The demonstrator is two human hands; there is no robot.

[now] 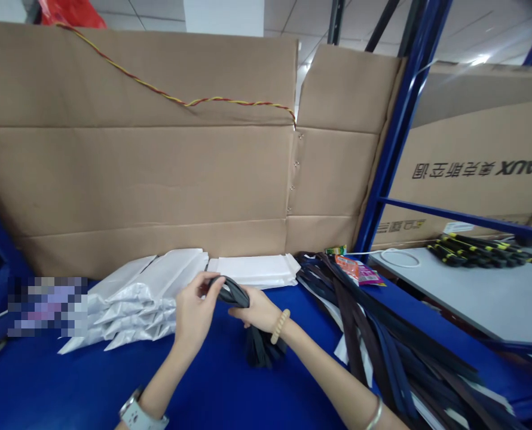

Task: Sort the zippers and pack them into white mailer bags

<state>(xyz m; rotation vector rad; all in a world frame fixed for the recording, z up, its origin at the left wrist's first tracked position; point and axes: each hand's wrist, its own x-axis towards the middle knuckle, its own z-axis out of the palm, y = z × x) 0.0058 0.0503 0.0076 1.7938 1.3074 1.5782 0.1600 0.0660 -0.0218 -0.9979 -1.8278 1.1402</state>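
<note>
A bundle of dark strips (235,294) is held up between both hands over the blue tabletop (221,382). My left hand (196,310) pinches the looped left end between thumb and fingers. Wrapped round the bundle's right part is my right hand (259,310), and loose strip ends hang below it. Behind the hands lies a flat stack of white packets (252,269). Several filled white bags (144,298) are piled to the left. Long dark strips (382,334) in black, brown and navy spread over the right side of the table.
A cardboard panel (135,179) stands along the back, with a twisted red-yellow wire (158,91) across it. A blue metal post (396,143) rises at the right. Snack wrappers (360,273) lie near its foot. Black-and-yellow tools (481,251) rest on a grey side table (454,292).
</note>
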